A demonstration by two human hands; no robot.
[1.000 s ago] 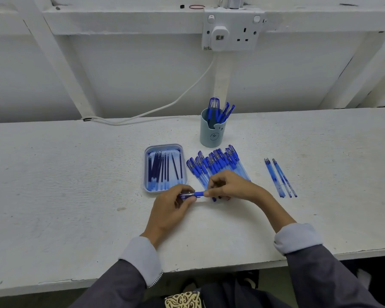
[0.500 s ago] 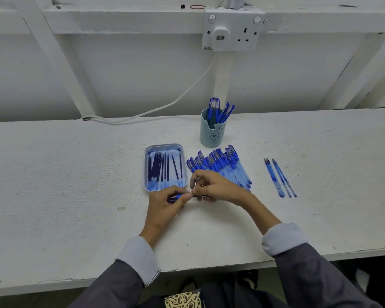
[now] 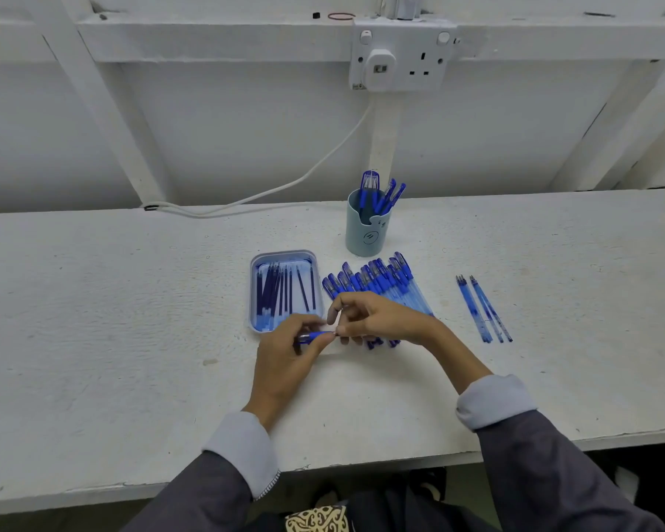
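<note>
Right at the middle of the white workbench [image 3: 93,301], both hands meet over a blue pen [image 3: 316,335], which lies roughly level between them, just in front of the near rim of the refill tray [image 3: 252,293]. The left hand [image 3: 285,353] has its fingers curled round the pen's barrel, with the thumb pressing it from above. The right hand [image 3: 377,320] pinches the pen's right end between thumb and forefinger, its other fingers loosely bent above; whether the pen touches the bench I cannot tell. Dark blue ink refills [image 3: 281,289] lie side by side in the tray. Just right of the tray, a row of capped blue pens [image 3: 381,280] fans out, partly hidden under the right hand. Behind that row stands a pale blue pen cup [image 3: 366,232] holding several pens upright. Well apart to the right lie a few uncapped pen barrels [image 3: 484,311]. A wall socket [image 3: 402,57] sits above, its white cable [image 3: 285,185] trailing to the bench.
</note>
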